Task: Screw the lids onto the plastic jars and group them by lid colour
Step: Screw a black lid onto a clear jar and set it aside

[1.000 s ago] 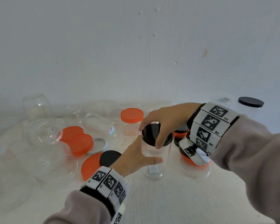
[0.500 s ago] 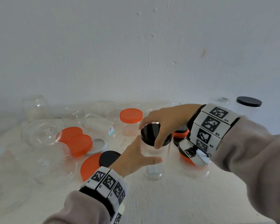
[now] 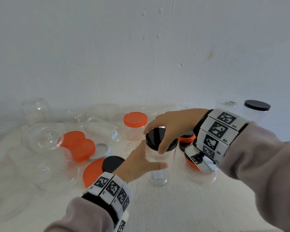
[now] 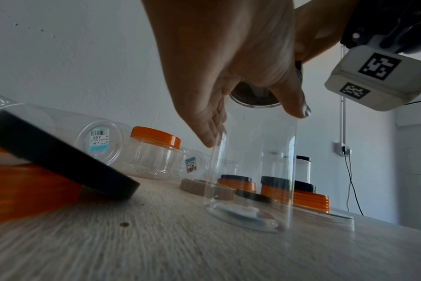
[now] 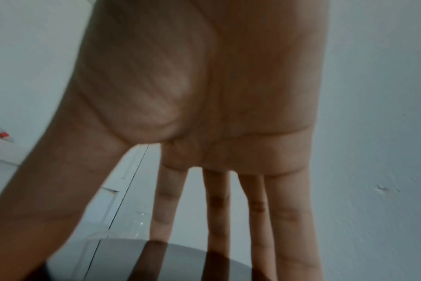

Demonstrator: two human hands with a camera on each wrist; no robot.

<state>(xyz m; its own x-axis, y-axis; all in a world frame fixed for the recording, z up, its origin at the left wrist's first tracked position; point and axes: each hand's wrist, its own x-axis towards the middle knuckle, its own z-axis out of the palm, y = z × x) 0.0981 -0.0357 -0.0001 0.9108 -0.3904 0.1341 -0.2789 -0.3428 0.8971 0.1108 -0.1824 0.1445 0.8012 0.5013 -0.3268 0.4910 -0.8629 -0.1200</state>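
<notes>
A tall clear jar (image 3: 159, 166) stands upright on the table near the middle, with a black lid (image 3: 155, 138) on its mouth. My left hand (image 3: 141, 163) wraps round the jar's body, thumb in front; the same jar (image 4: 250, 171) shows under my left hand (image 4: 240, 76) in the left wrist view. My right hand (image 3: 171, 126) comes from above and grips the black lid's rim with thumb and fingers. In the right wrist view my right hand (image 5: 204, 133) has its fingers reaching down over the black lid (image 5: 156, 262).
Loose orange lids (image 3: 80, 146), a white lid (image 3: 100, 149) and a black lid (image 3: 112, 163) lie to the left among empty clear jars (image 3: 42, 136). An orange-lidded jar (image 3: 135, 124) stands behind. Stacked lids (image 4: 269, 188) and a black-lidded jar (image 3: 256, 111) sit to the right.
Both hands stay on the jar and its lid; the right hand's grip on the lid has barely shifted.
</notes>
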